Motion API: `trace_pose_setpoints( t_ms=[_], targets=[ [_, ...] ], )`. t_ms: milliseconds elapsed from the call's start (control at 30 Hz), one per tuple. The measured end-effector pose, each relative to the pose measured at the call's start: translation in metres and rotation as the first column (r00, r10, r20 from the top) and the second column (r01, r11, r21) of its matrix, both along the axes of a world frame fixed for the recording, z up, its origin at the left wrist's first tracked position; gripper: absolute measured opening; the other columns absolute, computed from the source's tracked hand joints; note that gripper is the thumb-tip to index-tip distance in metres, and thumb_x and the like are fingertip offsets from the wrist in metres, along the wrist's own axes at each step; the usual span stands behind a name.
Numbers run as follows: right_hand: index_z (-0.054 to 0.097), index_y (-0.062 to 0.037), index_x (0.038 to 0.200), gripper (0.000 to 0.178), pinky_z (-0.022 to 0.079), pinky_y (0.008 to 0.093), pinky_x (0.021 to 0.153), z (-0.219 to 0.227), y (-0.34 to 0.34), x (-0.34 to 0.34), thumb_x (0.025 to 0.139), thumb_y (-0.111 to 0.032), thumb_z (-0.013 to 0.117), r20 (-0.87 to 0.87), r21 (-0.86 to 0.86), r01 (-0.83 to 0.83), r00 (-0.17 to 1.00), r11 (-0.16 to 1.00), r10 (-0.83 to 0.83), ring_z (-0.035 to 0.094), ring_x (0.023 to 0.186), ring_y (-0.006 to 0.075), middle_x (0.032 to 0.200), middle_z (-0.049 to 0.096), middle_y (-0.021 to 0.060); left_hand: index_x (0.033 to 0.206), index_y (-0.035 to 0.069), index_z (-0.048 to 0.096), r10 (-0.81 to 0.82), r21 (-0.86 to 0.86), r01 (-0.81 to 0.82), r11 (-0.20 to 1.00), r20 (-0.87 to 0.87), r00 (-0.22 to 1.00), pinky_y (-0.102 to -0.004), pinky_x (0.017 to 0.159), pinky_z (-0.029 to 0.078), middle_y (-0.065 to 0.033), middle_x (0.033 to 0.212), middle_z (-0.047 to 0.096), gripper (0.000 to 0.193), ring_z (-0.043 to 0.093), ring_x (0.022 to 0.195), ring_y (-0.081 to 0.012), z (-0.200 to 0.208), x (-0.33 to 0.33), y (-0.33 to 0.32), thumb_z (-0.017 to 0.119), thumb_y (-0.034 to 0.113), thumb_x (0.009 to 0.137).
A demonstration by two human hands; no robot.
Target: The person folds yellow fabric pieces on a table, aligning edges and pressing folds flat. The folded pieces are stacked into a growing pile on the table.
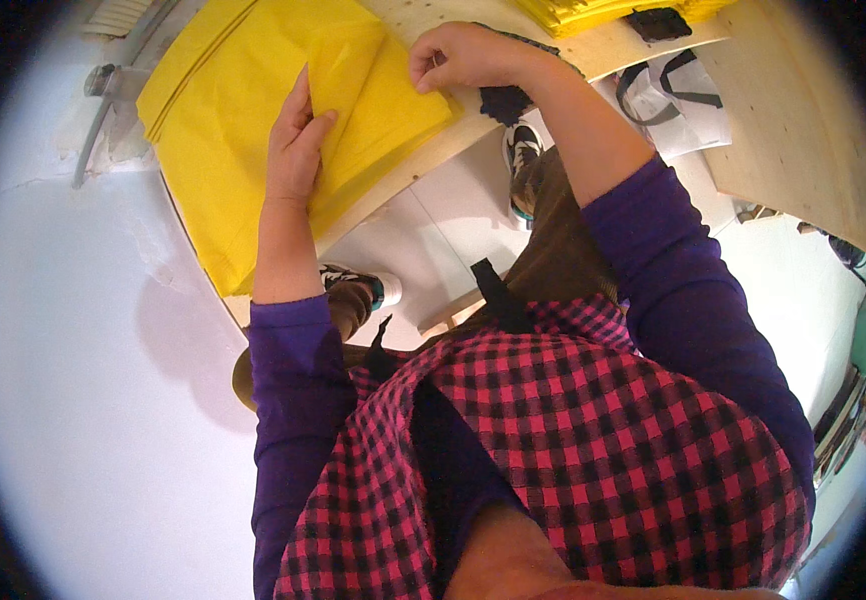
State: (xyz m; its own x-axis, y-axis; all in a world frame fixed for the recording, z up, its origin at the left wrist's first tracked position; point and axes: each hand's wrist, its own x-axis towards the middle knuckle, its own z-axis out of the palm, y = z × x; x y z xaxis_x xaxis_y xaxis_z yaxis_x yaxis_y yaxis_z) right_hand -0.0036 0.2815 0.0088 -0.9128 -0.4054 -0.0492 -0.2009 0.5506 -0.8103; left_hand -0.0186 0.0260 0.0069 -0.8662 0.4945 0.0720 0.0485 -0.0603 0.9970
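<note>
Yellow fabric [223, 120] is spread in layers over a pale wooden table, with a raised fold in its middle. At that fold, my left hand [298, 148] grips the fabric's edge, thumb on the upper side and fingers partly tucked beneath. My right hand [461, 58] is curled with thumb and fingertips pinched together, just above the fabric's right end. Whether something small sits in that pinch is too hidden to tell. Dark textured cloth [505, 103] lies at the table's edge, partly covered by my right wrist.
A stack of yellow fabric [593, 15] with a black piece [659, 23] by it lies at the far right. Below the table a white bag [678, 105] with black handles stands on the floor. A white wall [93, 350] runs along the left, with a pipe [93, 125] near the table.
</note>
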Motion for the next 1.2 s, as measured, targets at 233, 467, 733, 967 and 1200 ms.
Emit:
trace_pose_setpoints(
  t_ms=[233,467,733,967,1200],
  targets=[
    [0.062,-0.0079,0.095,0.030,0.040,0.0246,0.064,0.004,0.002,0.009,0.068,-0.010,0.075,-0.068,-0.044,-0.067,0.996,0.997,0.064,0.046,0.067,0.0104,0.069,0.047,-0.0036,0.142,-0.003,0.028,-0.030,0.030,0.029,0.999,0.007,1.000,-0.0288,0.106,0.030,-0.0135,0.140,0.042,0.062,0.041,0.128,-0.0210,-0.003,-0.002,-0.002,0.048,-0.005,0.083],
    [0.061,-0.0056,0.087,0.020,0.040,0.0247,0.062,0.003,0.000,0.005,0.071,-0.011,0.072,0.034,-0.016,-0.057,0.998,0.998,0.057,0.047,0.066,0.0089,0.068,0.050,-0.0033,0.141,-0.004,0.029,-0.024,0.025,0.024,0.999,0.015,1.000,-0.0287,0.105,0.032,-0.0142,0.139,0.043,0.062,0.042,0.127,-0.0208,-0.007,-0.006,-0.003,0.049,-0.005,0.083],
    [0.065,-0.0024,0.084,0.015,0.045,0.0235,0.066,-0.001,0.000,0.002,0.078,-0.015,0.067,0.059,-0.026,0.037,0.998,0.999,-0.036,0.054,0.070,0.0077,0.073,0.061,-0.0011,0.142,-0.003,0.030,-0.017,0.048,0.015,0.999,0.043,0.999,-0.0292,0.105,0.032,-0.0137,0.138,0.044,0.062,0.043,0.126,-0.0208,-0.006,-0.005,-0.002,0.050,-0.005,0.083],
    [0.066,-0.0020,0.088,0.021,0.047,0.0250,0.069,0.004,0.000,0.001,0.081,-0.022,0.066,-0.042,-0.068,0.059,0.997,0.996,-0.062,0.056,0.072,0.0098,0.077,0.064,0.0004,0.142,-0.002,0.030,-0.031,0.046,0.029,0.999,0.040,0.999,-0.0299,0.106,0.031,-0.0128,0.138,0.045,0.064,0.043,0.127,-0.0207,-0.005,-0.005,-0.002,0.050,-0.006,0.082],
    [0.067,-0.0030,0.092,0.026,0.048,0.0288,0.072,-0.003,-0.009,-0.015,0.080,-0.027,0.067,-0.161,-0.100,0.043,0.985,0.994,-0.058,0.060,0.075,0.0137,0.081,0.067,0.0046,0.142,-0.002,0.030,-0.048,0.041,0.047,0.998,0.022,0.999,-0.0301,0.107,0.029,-0.0125,0.139,0.044,0.064,0.041,0.128,-0.0205,-0.002,-0.002,-0.001,0.050,-0.005,0.081]
  ],
)
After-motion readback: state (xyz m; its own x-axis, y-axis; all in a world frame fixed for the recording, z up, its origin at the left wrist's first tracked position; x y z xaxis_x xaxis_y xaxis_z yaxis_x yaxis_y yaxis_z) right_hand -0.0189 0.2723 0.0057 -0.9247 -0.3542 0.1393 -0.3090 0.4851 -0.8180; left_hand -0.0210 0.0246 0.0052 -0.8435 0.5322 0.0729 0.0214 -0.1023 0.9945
